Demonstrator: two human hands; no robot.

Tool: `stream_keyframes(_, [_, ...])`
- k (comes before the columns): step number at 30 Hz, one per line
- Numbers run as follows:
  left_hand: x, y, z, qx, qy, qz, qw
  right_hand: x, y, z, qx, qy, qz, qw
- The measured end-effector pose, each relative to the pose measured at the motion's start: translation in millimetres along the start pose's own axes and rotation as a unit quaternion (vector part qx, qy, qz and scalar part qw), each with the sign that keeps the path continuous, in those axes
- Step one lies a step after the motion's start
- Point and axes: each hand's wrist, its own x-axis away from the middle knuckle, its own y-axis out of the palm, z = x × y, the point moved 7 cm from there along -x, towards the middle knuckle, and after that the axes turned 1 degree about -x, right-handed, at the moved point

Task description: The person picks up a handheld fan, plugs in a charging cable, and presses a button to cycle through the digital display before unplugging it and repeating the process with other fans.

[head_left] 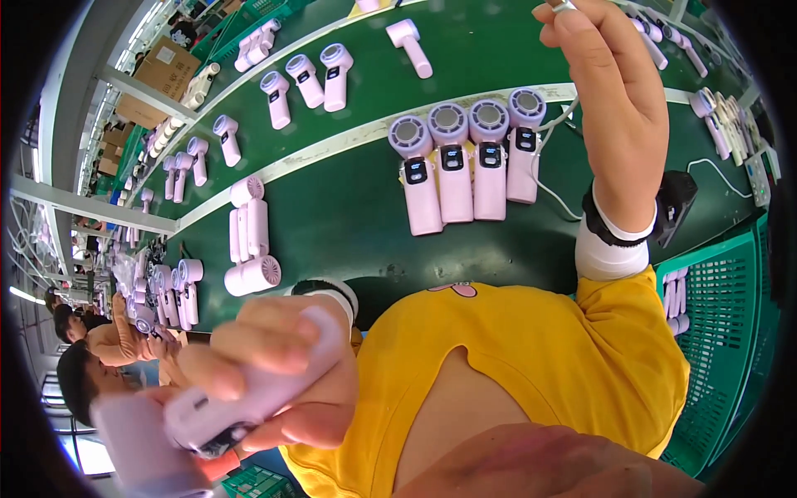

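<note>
My left hand [320,378] is wrapped round the handle of a pink handheld fan [137,440], held tilted at the lower left and blurred by motion. Its round head points down and left, and part of a dark panel shows under my fingers. My right hand [623,108] is raised at the upper right, thumb and forefinger pinched at the top edge on a small thing I cannot make out. Below and left of it, several pink fans [455,187] lie side by side on the green table, heads away from me, with lit displays. A white cable [548,178] runs beside the rightmost one.
More pink fans [249,232] lie stacked on the left of the table [349,241]. Beyond a pale rail, others lie spread on a green belt [365,83]. A green crate [718,332] stands at my right. Co-workers [91,365] sit at the left.
</note>
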Motion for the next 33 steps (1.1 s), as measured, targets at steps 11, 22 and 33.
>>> stream_keyframes(11, [16.8, 15.0, 14.0, -0.091, 0.054, 0.023, 0.994, 7.5, 3.5, 5.8, 0.083, 0.009, -0.040, 0.996])
stream_keyframes(22, [-16.5, -11.0, -82.8, -0.037, -0.392, 0.050, 0.918, 15.8, 41.4, -4.8, 0.062, -0.051, -0.216, 0.973])
stream_keyframes(33, [1.9, 16.4, -97.7, 0.144, -0.474, -0.106, 0.862, 31.1, 60.6, 0.3, 0.029, -0.042, -0.404, 0.914])
